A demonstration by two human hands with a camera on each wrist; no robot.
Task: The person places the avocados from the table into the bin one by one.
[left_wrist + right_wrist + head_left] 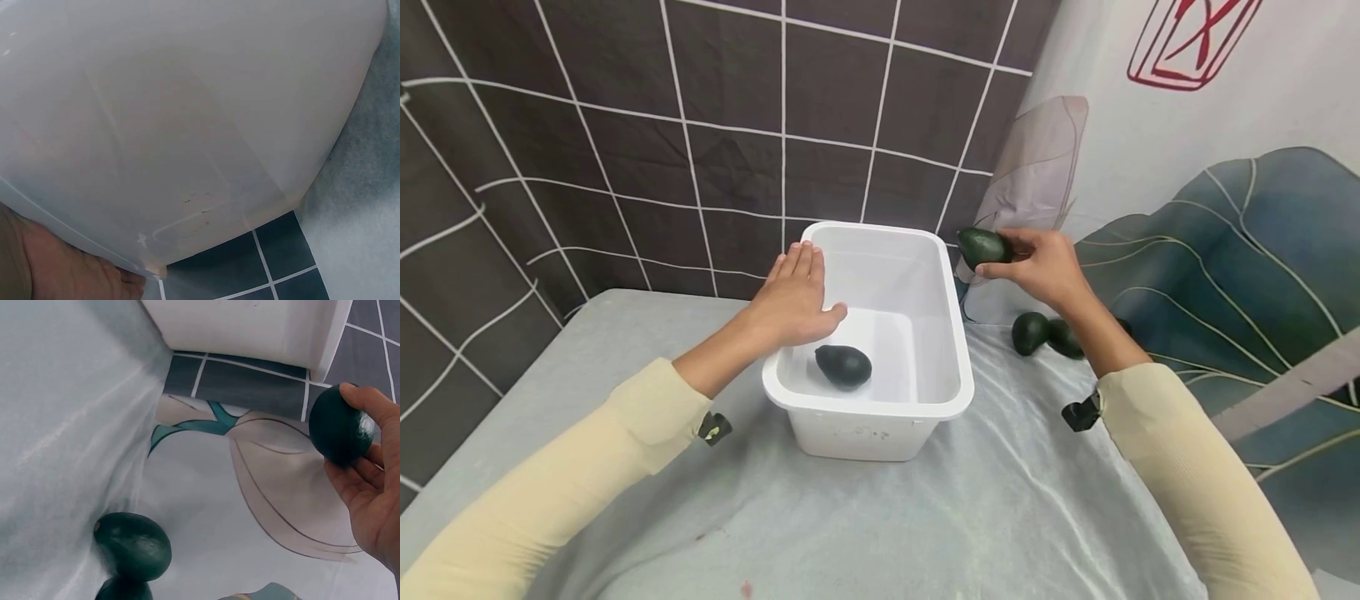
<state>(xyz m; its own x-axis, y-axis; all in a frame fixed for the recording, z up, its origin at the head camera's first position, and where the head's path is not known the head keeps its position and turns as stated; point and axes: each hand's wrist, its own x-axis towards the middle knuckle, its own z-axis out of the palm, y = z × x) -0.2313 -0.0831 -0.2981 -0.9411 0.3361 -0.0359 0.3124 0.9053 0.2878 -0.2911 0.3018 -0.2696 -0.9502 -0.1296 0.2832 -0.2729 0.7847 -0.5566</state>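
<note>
My right hand [1041, 265] holds a dark green avocado [983, 248] between thumb and fingers, raised just right of the white tub's far corner. In the right wrist view the same avocado [340, 425] shows glossy skin, with the thumb across its top and fingers beneath. My left hand [795, 300] lies with straight fingers over the left rim of the white plastic tub [868, 408]. Inside the tub, near its front left, lies another avocado [844, 367]. The left wrist view shows mostly the tub's outer wall [187, 137], with part of the left hand [75, 269] below it.
Right of the tub, more avocados [1030, 333] lie on the grey cloth, partly hidden behind my right forearm. A dark gridded curtain [730, 158] stands behind the tub. Leaf-patterned fabric [1262, 275] hangs along the right side.
</note>
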